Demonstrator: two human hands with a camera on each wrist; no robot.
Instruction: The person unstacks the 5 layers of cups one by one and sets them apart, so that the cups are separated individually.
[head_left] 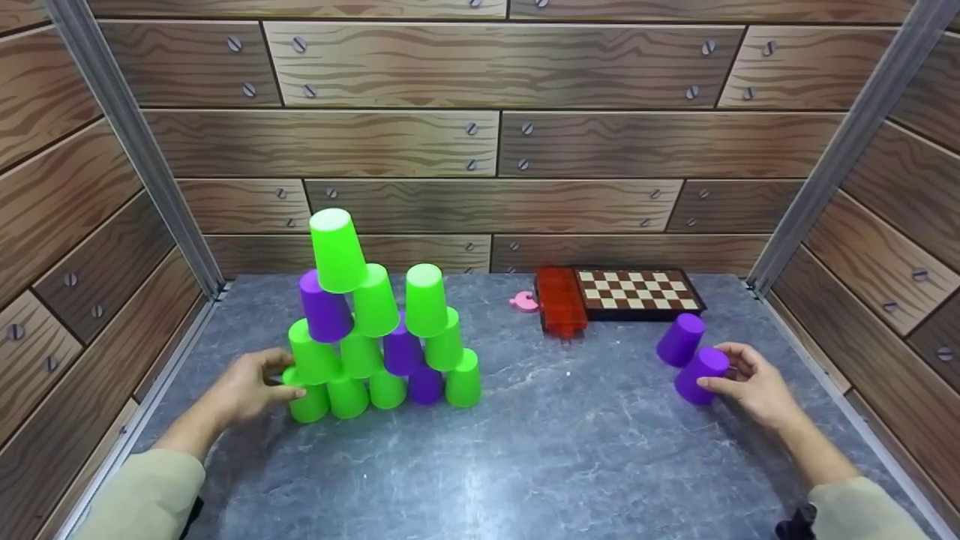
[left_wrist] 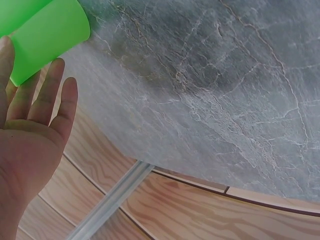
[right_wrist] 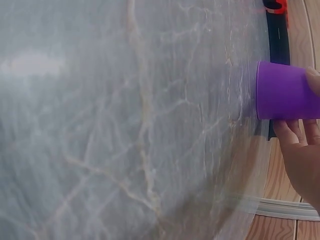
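A pyramid of upturned cups, mostly green with several purple ones, stands left of centre in the head view. A single green cup [head_left: 339,251] tops it, over a purple cup [head_left: 328,309] and another green cup [head_left: 375,301]. My left hand [head_left: 246,384] holds the bottom-left green cup [head_left: 309,405], thumb in front and fingers behind; the left wrist view shows that cup [left_wrist: 52,42] against the fingers. Over on the right, my right hand [head_left: 754,386] grips an upturned purple cup [head_left: 702,376] between thumb and fingers. Just behind it stands a second purple cup [head_left: 681,341].
At the back right lies a checkered board [head_left: 637,290] beside a red translucent object [head_left: 561,300] and a small pink piece [head_left: 524,301]. Wood-patterned walls [head_left: 487,142] enclose the grey marbled table [head_left: 525,465] at the back and both sides.
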